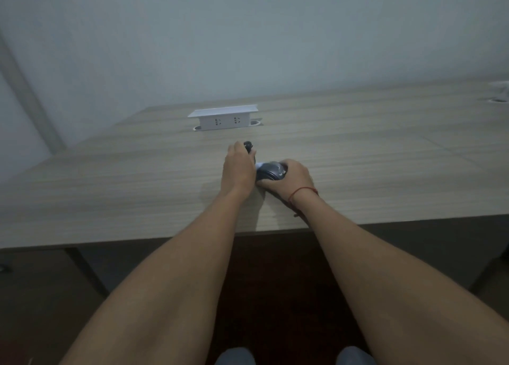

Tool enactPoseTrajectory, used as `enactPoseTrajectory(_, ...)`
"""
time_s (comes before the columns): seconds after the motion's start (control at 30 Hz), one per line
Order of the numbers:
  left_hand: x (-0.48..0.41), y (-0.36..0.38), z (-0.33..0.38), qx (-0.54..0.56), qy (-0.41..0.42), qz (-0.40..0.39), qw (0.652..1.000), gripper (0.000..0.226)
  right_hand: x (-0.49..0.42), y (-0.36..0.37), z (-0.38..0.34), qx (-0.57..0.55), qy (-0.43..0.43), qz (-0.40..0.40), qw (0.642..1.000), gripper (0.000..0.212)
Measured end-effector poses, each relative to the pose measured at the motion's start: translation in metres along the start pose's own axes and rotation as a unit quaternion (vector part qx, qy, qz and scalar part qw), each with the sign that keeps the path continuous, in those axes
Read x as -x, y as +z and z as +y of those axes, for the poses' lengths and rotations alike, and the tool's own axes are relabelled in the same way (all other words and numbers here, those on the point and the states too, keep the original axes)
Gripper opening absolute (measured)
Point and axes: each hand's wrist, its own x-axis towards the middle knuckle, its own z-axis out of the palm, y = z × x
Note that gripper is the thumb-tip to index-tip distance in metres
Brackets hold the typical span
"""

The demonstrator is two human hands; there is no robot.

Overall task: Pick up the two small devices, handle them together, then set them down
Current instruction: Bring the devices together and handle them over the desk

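Left hand (239, 169): grip closed on small black device (248, 145)
Right hand (293, 178): grip wrapped round dark mouse (271, 173) — low over table (137, 171)
Progress: both held — setting down remains

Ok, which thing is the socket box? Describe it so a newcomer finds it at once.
Start at the wooden table and look past both hands toward the wall. The socket box stands upright there, well clear of the left hand and right hand. It is white and rectangular with two outlets on its front, unlike the small dark devices being held.
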Motion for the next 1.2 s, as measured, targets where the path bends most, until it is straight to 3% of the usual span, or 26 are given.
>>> enactPoseTrajectory(0.23, 0.003, -0.010, -0.018, 0.037, 0.018, 0.042, 0.998, 0.026, 0.003, -0.001, -0.003, 0.020, -0.010, -0.014, 1.000, 0.074)
enactPoseTrajectory(0.37, 0.000, -0.007, -0.005, 0.083, 0.030, 0.037, 0.995, 0.024, 0.005, -0.006, -0.005, 0.000, -0.011, -0.015, 1.000, 0.060)
enactPoseTrajectory(0.7, -0.005, -0.008, -0.012, 0.017, -0.043, -0.001, 0.999, 0.030, 0.009, -0.015, -0.005, -0.027, -0.021, -0.045, 0.998, 0.068)
enactPoseTrajectory(0.93, -0.001, -0.010, -0.005, 0.071, 0.025, 0.050, 0.996, 0.027, 0.008, -0.019, -0.004, -0.051, -0.039, -0.080, 0.995, 0.063)
enactPoseTrajectory(1.2, 0.005, -0.011, -0.033, 0.002, -0.012, 0.026, 1.000, 0.028, 0.004, -0.017, -0.003, -0.053, -0.033, -0.091, 0.994, 0.075)
